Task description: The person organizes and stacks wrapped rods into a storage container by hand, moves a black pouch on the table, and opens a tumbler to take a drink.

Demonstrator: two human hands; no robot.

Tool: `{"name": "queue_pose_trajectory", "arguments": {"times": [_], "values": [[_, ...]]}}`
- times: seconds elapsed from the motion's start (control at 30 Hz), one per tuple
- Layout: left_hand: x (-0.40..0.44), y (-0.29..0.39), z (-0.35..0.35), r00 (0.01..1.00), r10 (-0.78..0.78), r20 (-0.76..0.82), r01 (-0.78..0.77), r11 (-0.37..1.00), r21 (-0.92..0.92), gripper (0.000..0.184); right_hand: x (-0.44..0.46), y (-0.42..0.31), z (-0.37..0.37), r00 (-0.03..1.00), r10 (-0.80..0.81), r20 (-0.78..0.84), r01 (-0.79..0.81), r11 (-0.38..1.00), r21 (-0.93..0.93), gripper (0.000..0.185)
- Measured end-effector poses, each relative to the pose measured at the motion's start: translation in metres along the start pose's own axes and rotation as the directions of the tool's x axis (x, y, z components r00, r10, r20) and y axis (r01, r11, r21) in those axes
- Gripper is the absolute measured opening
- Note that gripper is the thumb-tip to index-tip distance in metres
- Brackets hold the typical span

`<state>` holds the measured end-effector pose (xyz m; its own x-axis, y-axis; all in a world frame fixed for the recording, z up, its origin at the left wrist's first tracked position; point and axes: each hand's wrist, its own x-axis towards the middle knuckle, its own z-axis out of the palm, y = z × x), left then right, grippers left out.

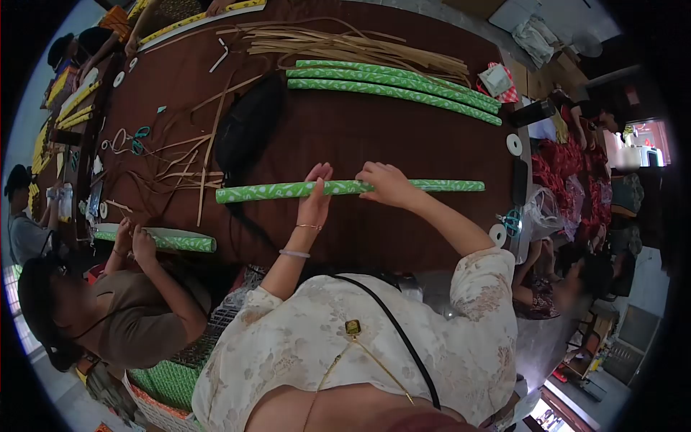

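We pinch the green roll [273, 191] in our right hand [386, 183], left hand [313, 201] open against it; uneven pressure could loosen its 3 o'clock end.

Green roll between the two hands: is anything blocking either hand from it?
Nothing visible: the left hand and right hand both touch the roll. The black bag lies beyond its left end, clear of both.
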<state>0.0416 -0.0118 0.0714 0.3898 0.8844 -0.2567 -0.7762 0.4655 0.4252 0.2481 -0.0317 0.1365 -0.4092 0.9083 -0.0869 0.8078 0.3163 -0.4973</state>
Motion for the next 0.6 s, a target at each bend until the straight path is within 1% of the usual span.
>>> {"name": "queue_pose_trajectory", "arguments": {"times": [0.03,0.07,0.1,0.13,0.17,0.2,0.23,0.27,0.3,0.33,0.37,0.4,0.47,0.5,0.53,0.6], "values": [[-0.001,0.005,-0.007,1.0,-0.01,-0.007,0.01,0.998,0.069,0.032,0.002,0.002,0.003,1.0,0.001,0.001,-0.001,1.0,0.002,0.037],[-0.001,0.009,-0.013,1.0,-0.017,-0.012,0.019,0.99,0.137,0.021,0.008,0.008,0.002,0.997,-0.003,0.073,-0.001,0.999,0.048,0.04],[-0.004,0.015,-0.015,0.997,-0.047,-0.058,0.054,0.992,0.115,0.009,0.016,0.017,-0.002,0.989,-0.011,0.144,-0.002,0.996,0.091,0.043],[-0.004,0.019,-0.022,0.997,-0.043,-0.057,0.05,0.992,0.116,0.009,0.03,0.039,-0.001,0.997,0.043,0.063,-0.05,0.993,0.11,0.049],[-0.003,0.019,-0.036,0.997,-0.056,-0.046,0.06,0.993,0.099,0.009,0.042,0.056,-0.011,0.993,0.076,-0.087,-0.079,0.996,-0.033,0.045],[-0.002,0.019,-0.05,0.997,-0.067,-0.037,0.069,0.994,0.082,0.008,0.059,0.086,-0.018,0.971,0.118,-0.208,-0.145,0.982,-0.12,0.041],[-0.002,0.019,-0.058,0.996,-0.084,-0.043,0.087,0.994,0.072,0.006,0.07,0.112,-0.027,0.928,0.183,-0.324,-0.248,0.953,-0.172,0.038],[-0.003,0.019,-0.063,0.996,-0.071,-0.044,0.074,0.995,0.071,0.006,0.078,0.133,-0.032,0.86,0.331,-0.388,-0.423,0.888,-0.18,0.04],[-0.004,0.02,-0.067,0.993,-0.108,-0.053,0.112,0.991,0.075,0.007,0.087,0.163,-0.034,0.83,0.392,-0.398,-0.521,0.8,-0.298,0.042],[-0.005,0.022,-0.072,0.988,-0.141,-0.064,0.146,0.986,0.078,0.008,0.094,0.168,-0.049,0.799,0.52,-0.303,-0.595,0.757,-0.271,0.046],[-0.006,0.024,-0.078,0.978,-0.184,-0.101,0.195,0.975,0.111,0.01,0.098,0.186,-0.05,0.808,0.521,-0.276,-0.587,0.75,-0.304,0.048],[-0.006,0.027,-0.08,0.981,-0.16,-0.111,0.172,0.979,0.108,0.01,0.104,0.202,-0.047,0.817,0.521,-0.248,-0.577,0.745,-0.336,0.05],[-0.008,0.026,-0.082,0.985,-0.17,0.008,0.166,0.974,0.152,0.011,0.112,0.188,-0.059,0.774,0.619,-0.132,-0.624,0.71,-0.328,0.049],[-0.009,0.028,-0.081,0.982,-0.184,0.043,0.175,0.971,0.164,0.012,0.115,0.188,-0.059,0.772,0.617,-0.151,-0.628,0.705,-0.329,0.047],[-0.009,0.028,-0.08,0.987,-0.16,0.025,0.155,0.976,0.151,0.012,0.117,0.193,-0.055,0.79,0.599,-0.134,-0.604,0.72,-0.341,0.047],[-0.008,0.028,-0.079,0.973,-0.2,0.112,0.181,0.97,0.163,0.017,0.116,0.2,-0.048,0.799,0.566,-0.204,-0.599,0.715,-0.36,0.043]]}}
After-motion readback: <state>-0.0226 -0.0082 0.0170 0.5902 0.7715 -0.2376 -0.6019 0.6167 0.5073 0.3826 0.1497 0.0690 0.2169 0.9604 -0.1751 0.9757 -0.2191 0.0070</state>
